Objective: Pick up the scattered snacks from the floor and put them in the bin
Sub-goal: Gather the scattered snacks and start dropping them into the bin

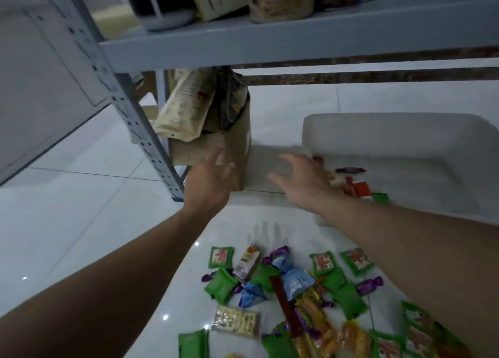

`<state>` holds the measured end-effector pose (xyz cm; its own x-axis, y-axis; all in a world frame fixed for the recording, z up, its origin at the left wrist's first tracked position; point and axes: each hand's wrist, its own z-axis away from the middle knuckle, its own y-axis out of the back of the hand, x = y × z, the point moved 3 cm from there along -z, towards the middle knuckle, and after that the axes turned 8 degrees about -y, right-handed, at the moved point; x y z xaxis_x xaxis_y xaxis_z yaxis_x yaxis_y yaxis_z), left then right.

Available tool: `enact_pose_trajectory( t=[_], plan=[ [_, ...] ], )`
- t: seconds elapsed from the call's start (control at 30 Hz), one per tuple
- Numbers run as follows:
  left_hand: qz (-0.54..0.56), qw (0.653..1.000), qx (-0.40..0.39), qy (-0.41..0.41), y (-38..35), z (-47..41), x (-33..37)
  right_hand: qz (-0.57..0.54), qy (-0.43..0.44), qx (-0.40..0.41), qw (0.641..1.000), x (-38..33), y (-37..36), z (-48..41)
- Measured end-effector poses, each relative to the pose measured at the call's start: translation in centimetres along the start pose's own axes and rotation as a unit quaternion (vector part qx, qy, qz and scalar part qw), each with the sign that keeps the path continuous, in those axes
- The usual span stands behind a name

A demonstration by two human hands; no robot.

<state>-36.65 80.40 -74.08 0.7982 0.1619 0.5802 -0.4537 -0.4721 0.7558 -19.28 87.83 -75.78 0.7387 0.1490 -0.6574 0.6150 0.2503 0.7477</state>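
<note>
Many wrapped snacks (297, 290) lie scattered on the white tiled floor at the bottom: green packets, blue and purple candies, orange-yellow bars and a cracker pack (236, 321). A white bin (399, 136) stands at the right, with a few snacks (351, 181) inside it. My right hand (302, 176) is stretched out over the bin's left rim, fingers spread, holding nothing. My left hand (210, 179) reaches forward with fingers apart, in front of a cardboard box (237, 152); I cannot tell whether it touches the box.
A grey metal shelf rack (140, 131) stands at the left, its upright post reaching the floor beside the box. Bags (186, 109) stick out of the box. A shelf board (297, 41) above carries more packages.
</note>
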Motion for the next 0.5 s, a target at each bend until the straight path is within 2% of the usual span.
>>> enact_pose_trajectory(
  t=[0.13, 0.37, 0.5],
  plan=[
    [-0.051, 0.998, 0.022, 0.006, 5.1, 2.0, -4.5, 0.003, 0.045, -0.058, 0.997, -4.4, -4.1, 1.3],
    [-0.102, 0.987, 0.047, 0.113, 13.6, 7.6, -14.4, 0.014, 0.109, -0.151, 0.982, -11.4, -13.7, 5.3],
    [-0.126, 0.982, 0.043, 0.137, 16.9, 11.0, -18.0, 0.054, 0.139, -0.208, 0.967, -13.9, -18.2, 8.1]
  ],
)
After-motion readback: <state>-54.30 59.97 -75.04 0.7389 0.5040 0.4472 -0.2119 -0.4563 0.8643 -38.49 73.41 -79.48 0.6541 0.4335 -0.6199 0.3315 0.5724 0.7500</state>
